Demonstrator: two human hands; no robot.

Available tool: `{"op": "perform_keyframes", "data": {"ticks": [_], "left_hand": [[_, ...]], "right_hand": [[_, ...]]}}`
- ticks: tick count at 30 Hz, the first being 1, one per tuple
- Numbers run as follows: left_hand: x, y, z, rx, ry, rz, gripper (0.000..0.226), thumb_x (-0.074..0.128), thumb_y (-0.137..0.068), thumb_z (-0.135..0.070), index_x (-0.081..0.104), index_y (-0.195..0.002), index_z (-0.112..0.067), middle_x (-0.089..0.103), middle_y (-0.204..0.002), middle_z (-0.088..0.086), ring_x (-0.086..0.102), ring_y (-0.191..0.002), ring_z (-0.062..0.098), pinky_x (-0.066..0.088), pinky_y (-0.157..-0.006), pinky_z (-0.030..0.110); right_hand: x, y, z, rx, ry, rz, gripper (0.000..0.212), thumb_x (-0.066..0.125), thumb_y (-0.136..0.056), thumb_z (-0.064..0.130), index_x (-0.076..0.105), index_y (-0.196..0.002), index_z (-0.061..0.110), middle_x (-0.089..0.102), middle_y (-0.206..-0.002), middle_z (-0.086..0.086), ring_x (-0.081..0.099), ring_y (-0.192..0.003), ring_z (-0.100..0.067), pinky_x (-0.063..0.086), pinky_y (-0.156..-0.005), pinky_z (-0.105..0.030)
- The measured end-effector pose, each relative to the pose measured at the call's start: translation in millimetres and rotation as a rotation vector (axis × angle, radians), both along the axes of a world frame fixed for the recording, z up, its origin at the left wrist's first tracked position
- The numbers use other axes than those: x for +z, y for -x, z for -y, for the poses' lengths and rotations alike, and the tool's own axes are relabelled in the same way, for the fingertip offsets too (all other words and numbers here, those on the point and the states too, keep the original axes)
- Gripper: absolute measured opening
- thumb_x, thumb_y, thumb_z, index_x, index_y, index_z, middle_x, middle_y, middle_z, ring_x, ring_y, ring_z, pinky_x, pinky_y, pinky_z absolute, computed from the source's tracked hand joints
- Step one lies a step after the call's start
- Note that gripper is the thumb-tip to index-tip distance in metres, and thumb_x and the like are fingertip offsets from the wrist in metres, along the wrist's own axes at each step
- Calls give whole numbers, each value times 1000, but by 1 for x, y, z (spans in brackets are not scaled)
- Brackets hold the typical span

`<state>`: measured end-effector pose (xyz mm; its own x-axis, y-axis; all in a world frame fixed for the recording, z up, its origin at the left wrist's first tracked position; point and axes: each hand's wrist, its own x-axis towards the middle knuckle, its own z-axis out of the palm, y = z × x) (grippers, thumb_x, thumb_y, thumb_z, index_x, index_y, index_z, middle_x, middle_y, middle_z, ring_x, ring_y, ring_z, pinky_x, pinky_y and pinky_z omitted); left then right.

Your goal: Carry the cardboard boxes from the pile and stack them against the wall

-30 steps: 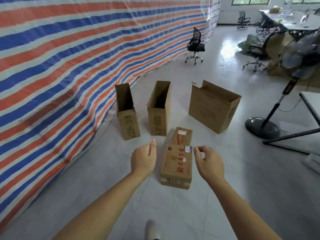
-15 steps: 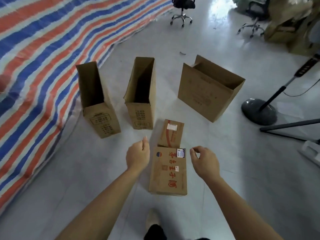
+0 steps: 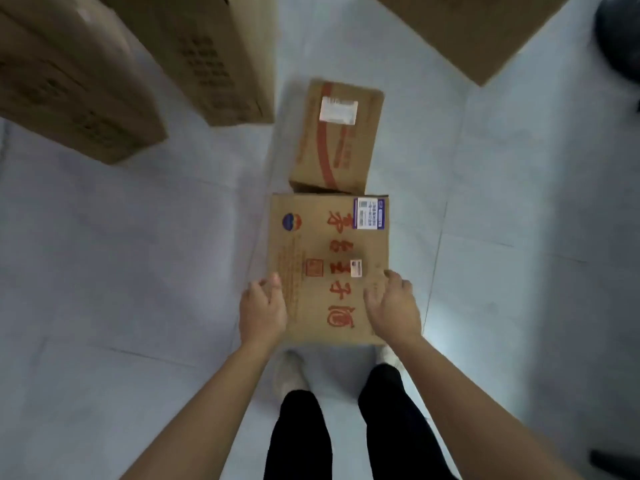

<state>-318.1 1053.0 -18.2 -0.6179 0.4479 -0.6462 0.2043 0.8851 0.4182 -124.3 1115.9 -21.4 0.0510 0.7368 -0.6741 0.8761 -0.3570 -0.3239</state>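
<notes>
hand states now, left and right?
Left hand: open, loosely curled beside the red-lettered box, not gripping.
Right hand: open, over its right edge, holding nothing.

On the pale tiled floor (image 3: 138,254), a flat brown cardboard box with red lettering (image 3: 329,244) lies before the feet, a smaller labelled cardboard box (image 3: 334,143) touching its far edge. Two tall cardboard boxes (image 3: 214,53) stand behind-left, and a large cardboard box (image 3: 478,26) behind-right.

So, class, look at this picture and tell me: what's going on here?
A person bends over a closed cardboard box with red characters on the floor, left hand at its left edge, right hand over its right edge. It isn't lifted yet. A smaller box lies just beyond it, and taller boxes stand farther off.
</notes>
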Motion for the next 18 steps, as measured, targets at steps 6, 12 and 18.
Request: {"op": "perform_keyframes", "data": {"ticks": [6,12,18], "left_hand": [[-133,-5,31,62,70,15,70,39,-99,-56,23,-154,-16,40,-152,9,43,-136,29,37,-112,46],[-134,-5,34,193,37,10,59,46,-96,-57,44,-142,-20,59,-133,-2,57,-118,20,47,-102,38],[-59,24,22,284,85,-1,54,49,-91,-63,53,-125,-21,63,-113,-6,62,-104,21,51,-96,44]], "right_hand": [[-125,-23,28,-208,104,-6,90,59,-95,52,12,-159,11,37,-154,-16,39,-140,-36,38,-110,-51],[-125,0,40,-364,31,-34,94,61,-78,74,37,-145,11,57,-134,-5,59,-119,-27,51,-99,-49],[-43,41,17,-309,-57,-6,104,53,-66,84,41,-142,13,57,-130,-2,57,-121,-27,51,-98,-53]]}}
